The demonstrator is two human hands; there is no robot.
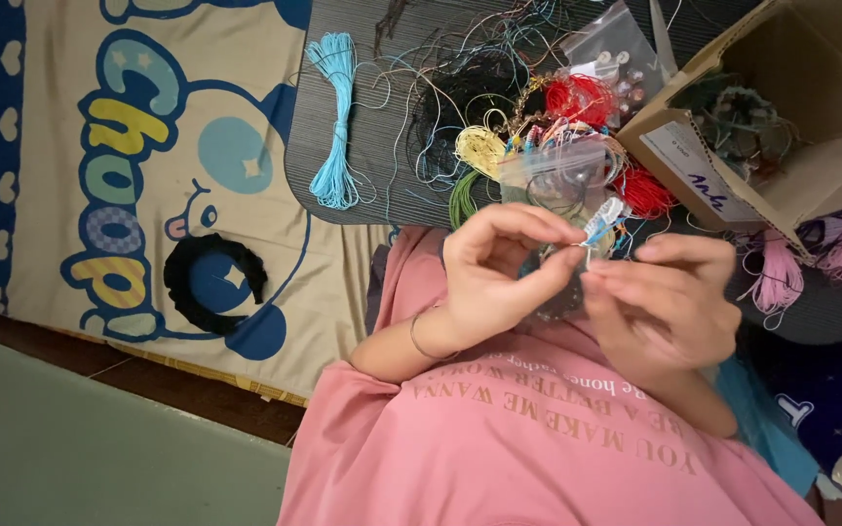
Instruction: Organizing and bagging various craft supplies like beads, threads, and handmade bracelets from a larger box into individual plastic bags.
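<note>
My left hand (494,273) and my right hand (669,302) meet in front of my pink shirt. Together they pinch a small light-blue and white braided cord piece (604,222) with thin threads hanging from it. The left thumb and forefinger grip its lower end, and the right fingertips press against it from the right. A thin wire bangle (421,336) circles my left wrist. Just beyond the hands lies a tangle of coloured threads (499,107) on a dark lap table (343,58).
On the table lie a light-blue cord bundle (335,117), red thread coils (577,97), a yellow coil (479,148) and clear bags of beads (616,54). An open cardboard box (782,127) stands at the right beside pink tassels (780,278). A black ring-shaped band (214,282) rests on the cartoon blanket (70,146).
</note>
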